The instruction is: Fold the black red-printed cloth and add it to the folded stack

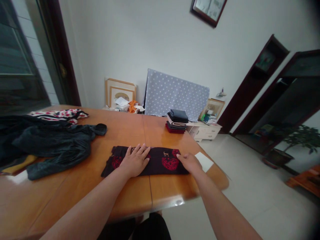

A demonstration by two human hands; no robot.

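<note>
A dark folded garment (155,166) with red round prints and small gold lettering lies as a long strip across the wooden table. My left hand (136,161) rests flat on it, left of the middle, fingers spread and pointing away from me. At the strip's right end, my right hand (190,162) has its thumb and forefinger pinched on the edge of the cloth; the other fingers are curled. What kind of garment it is, the folds do not show.
Loose dark clothes (62,143) and a pink-and-white patterned garment (62,114) are heaped on the table (120,126) at left. A stack of folded clothes (177,121) stands at the far edge. White paper (204,161) lies beyond my right hand. A polka-dot cloth (175,93) hangs behind.
</note>
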